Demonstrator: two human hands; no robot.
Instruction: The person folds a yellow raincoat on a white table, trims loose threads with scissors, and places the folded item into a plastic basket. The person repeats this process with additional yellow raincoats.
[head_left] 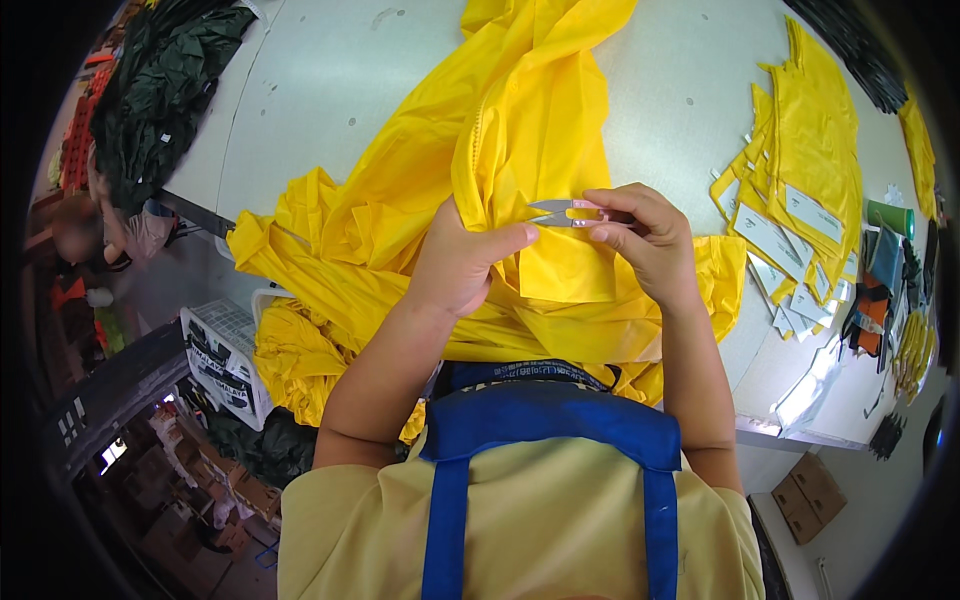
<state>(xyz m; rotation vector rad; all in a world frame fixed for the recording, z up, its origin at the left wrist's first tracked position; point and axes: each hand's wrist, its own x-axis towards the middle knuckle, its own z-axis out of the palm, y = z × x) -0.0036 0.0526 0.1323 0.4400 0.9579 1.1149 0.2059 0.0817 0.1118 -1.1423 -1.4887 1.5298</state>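
A yellow garment [545,120] of thin, smooth fabric lies bunched over the table in front of me, with a zipper [476,135] running along one edge. My left hand [452,258] is closed on the fabric at the lower end of that zipper, thumb lying on top. In my right hand [652,238] a small pair of thread snips [580,214] is pinched between thumb and fingers. Their blades point left and lie just over the fabric, beside my left thumb. Whether the blades touch the cloth I cannot tell.
Folded yellow pieces [815,170] with white tags are stacked on the table [690,60] at the right, near a green roll [890,217]. Dark garments [165,100] lie at the far left. A white crate [225,365] stands below the left edge; another person [110,220] is beyond.
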